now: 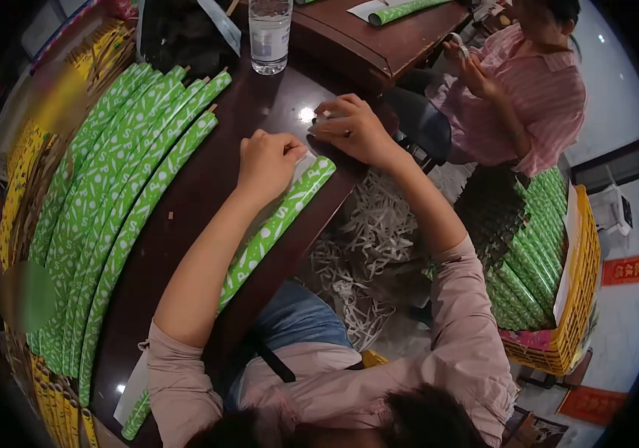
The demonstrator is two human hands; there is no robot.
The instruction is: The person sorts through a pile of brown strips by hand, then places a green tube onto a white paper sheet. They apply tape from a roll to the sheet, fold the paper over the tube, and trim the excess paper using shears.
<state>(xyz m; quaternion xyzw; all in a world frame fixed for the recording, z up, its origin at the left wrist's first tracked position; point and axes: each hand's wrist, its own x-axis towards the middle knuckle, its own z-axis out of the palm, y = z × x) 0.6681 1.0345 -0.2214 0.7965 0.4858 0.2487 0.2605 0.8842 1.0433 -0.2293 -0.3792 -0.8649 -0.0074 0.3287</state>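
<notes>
A green paper roll point(278, 224) with white lettering and shapes lies slantwise along the table edge, partly hidden under my left forearm. My left hand point(267, 160) is closed at the roll's far end, its thumb and fingers curled at the white paper edge. Just beyond that end, my right hand point(353, 131) hovers low over the tabletop, fingers bent and apart. By its fingertips is a small dark thing, too small to name.
Several finished green rolls point(132, 187) lie side by side at left, beside yellow ones point(24, 172). A water bottle point(269, 37) stands at the back. Shredded white strips point(368, 231) lie below the edge. A seated person point(513, 89) and a yellow crate point(573, 276) of green rolls are at right.
</notes>
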